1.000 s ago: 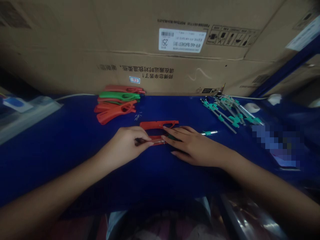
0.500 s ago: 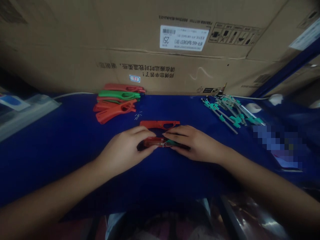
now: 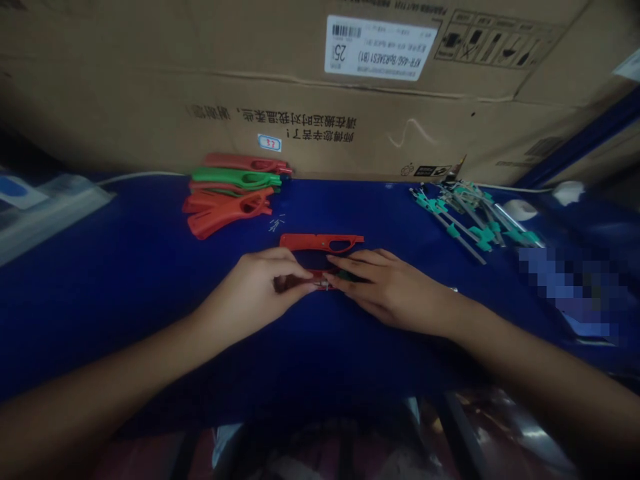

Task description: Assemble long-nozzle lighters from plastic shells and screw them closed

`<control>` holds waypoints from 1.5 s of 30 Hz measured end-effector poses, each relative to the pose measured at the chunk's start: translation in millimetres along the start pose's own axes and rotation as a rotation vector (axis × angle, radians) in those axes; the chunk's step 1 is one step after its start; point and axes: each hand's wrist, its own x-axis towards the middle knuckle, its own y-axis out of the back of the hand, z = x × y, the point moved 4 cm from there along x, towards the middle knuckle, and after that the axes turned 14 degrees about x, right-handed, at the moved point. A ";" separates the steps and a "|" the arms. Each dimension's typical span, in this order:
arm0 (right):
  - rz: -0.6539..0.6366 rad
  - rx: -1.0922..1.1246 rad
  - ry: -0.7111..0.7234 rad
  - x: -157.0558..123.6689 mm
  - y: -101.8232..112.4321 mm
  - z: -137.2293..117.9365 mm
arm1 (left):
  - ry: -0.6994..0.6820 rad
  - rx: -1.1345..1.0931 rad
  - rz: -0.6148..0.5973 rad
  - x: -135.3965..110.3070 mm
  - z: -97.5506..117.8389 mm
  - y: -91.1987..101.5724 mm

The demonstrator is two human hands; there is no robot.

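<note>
My left hand (image 3: 263,283) is closed, thumb and fingers pinching the left end of a red utility lighter casing (image 3: 326,287). Over its right end lies my right hand (image 3: 387,287), fingers bent and pressing on the parts inside. A small metal piece and a bit of green show between the fingertips; most of this casing is covered by the hands. Just beyond them another red casing half (image 3: 305,241) with a trigger opening rests on the table, touched by neither hand.
Red casings (image 3: 223,212) and a green casing (image 3: 220,176) lie stacked at back left, beside several tiny pins (image 3: 277,222). Metal rods with green parts (image 3: 463,223) are heaped at back right. A cardboard box (image 3: 280,100) stands behind the blue table (image 3: 240,387).
My right fingertips have shifted left along the casing, toward my left thumb, covering more of the green part. The camera view has tilted slightly downward.
</note>
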 end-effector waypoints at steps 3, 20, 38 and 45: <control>-0.010 -0.007 0.001 -0.2 -0.8 -0.9 | 0.019 0.022 0.005 -0.1 -0.7 1.2; -0.049 0.016 -0.005 -1.1 2.7 0.0 | 0.049 -0.014 -0.014 -1.2 -2.8 -3.5; -0.082 -0.015 0.011 -3.3 3.6 -0.8 | 0.050 -0.045 0.014 -2.5 2.0 -1.2; -0.064 -0.086 0.024 -1.0 -0.3 -6.5 | 0.050 -0.039 0.012 -1.1 3.0 -1.6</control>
